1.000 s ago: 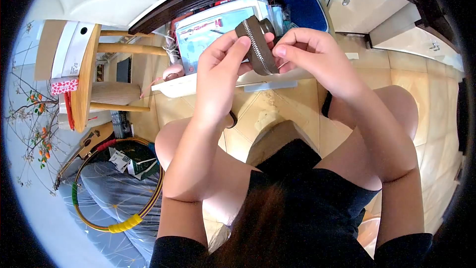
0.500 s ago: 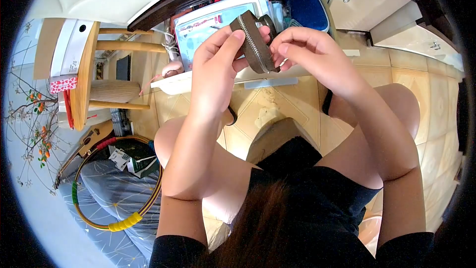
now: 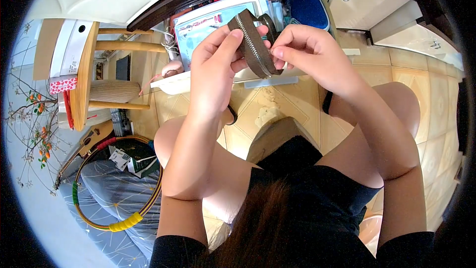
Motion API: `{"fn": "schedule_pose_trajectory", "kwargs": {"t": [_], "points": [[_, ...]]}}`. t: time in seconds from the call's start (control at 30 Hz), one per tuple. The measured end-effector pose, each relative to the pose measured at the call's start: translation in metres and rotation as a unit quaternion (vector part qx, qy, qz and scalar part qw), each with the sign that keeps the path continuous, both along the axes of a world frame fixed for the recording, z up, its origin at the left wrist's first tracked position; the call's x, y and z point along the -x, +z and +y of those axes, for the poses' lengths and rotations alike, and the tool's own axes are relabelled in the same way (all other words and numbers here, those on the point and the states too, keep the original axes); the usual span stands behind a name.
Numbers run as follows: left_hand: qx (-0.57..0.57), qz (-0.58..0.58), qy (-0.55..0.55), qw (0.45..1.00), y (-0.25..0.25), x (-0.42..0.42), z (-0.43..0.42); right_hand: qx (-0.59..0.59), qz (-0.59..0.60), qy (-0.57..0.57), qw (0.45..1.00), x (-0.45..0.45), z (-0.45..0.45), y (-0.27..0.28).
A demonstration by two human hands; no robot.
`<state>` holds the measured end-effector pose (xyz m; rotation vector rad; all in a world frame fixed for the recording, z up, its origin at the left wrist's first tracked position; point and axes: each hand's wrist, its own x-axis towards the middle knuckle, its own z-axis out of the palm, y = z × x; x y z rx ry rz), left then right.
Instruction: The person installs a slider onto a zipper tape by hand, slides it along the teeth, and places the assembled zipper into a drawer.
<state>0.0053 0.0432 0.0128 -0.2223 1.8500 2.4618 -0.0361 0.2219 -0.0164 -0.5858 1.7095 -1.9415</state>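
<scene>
A dark brown zipper point(image 3: 252, 44) with a row of silvery metal teeth is held up in front of me, tilted, its lower end hanging towards the floor. A loop of the same dark material curves behind its upper right side. My left hand point(image 3: 221, 54) grips it from the left, thumb on the front face and fingers behind. At its right edge, my right hand point(image 3: 307, 54) is closed in a pinch with thumb and forefinger against the brown material. The exact spot pinched is partly covered by the fingertips.
Beyond my hands an open drawer point(image 3: 173, 85) holds packets, a blue case point(image 3: 310, 10) and cables. On the left are a wooden stool point(image 3: 91, 69) with boxes and a taped hoop point(image 3: 126, 222) on grey fabric. A brown stool-like block point(image 3: 277, 136) stands between my knees.
The zipper has turned slightly and its lower end sits a little lower. My right fingers have closed from a looser curl into a pinch at its edge.
</scene>
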Motion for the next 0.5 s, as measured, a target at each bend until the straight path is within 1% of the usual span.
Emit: {"fn": "schedule_pose_trajectory", "kwargs": {"t": [0.2,0.4,0.5], "points": [[0.003,-0.002,0.001,1.000,-0.0005,0.0008,-0.0016,-0.009,-0.002,0.013,1.000,0.0028,0.0025,0.0005],[0.002,0.002,-0.029,1.000,-0.0019,0.0008,-0.0055,-0.015,-0.013,0.002,1.000,0.0030,0.0003,0.0002],[0.005,0.003,-0.013,1.000,-0.0007,0.0017,-0.0021,-0.011,-0.020,0.010,1.000,0.0019,-0.0020,0.0014]]}}
